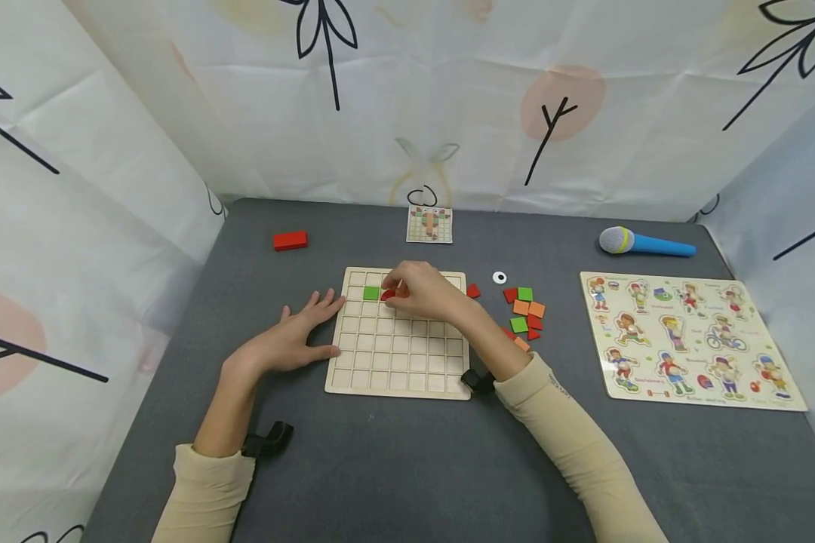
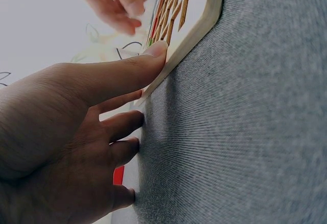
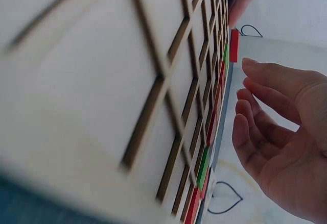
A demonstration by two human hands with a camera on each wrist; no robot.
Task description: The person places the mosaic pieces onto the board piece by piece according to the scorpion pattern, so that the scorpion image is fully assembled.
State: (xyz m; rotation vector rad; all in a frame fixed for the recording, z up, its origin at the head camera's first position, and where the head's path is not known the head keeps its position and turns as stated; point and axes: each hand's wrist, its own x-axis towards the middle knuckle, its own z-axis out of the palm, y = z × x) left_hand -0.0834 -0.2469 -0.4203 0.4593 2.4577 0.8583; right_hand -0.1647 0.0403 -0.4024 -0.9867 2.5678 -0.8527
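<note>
A wooden grid board (image 1: pixel 380 362) lies on the grey table. My left hand (image 1: pixel 281 343) rests at its left side with fingers spread; the thumb touches the board's edge in the left wrist view. Above the upper rows hovers my right hand (image 1: pixel 417 290), its fingers loosely bent. In the right wrist view no piece shows between its fingertips. A green square (image 1: pixel 371 292) sits in a cell of the board, with a red piece (image 1: pixel 388 295) beside it, partly under the right fingers. More red and green pieces (image 3: pixel 203 168) lie in the board's grid, hidden by the hand from above.
Several loose red, green and orange pieces (image 1: pixel 521 308) lie right of the board, near a white ring (image 1: pixel 499 277). A pattern card (image 1: pixel 429 225) is behind it, a red block (image 1: pixel 290 240) back left. A toy microphone (image 1: pixel 647 242) and picture puzzle (image 1: pixel 693 339) are at right.
</note>
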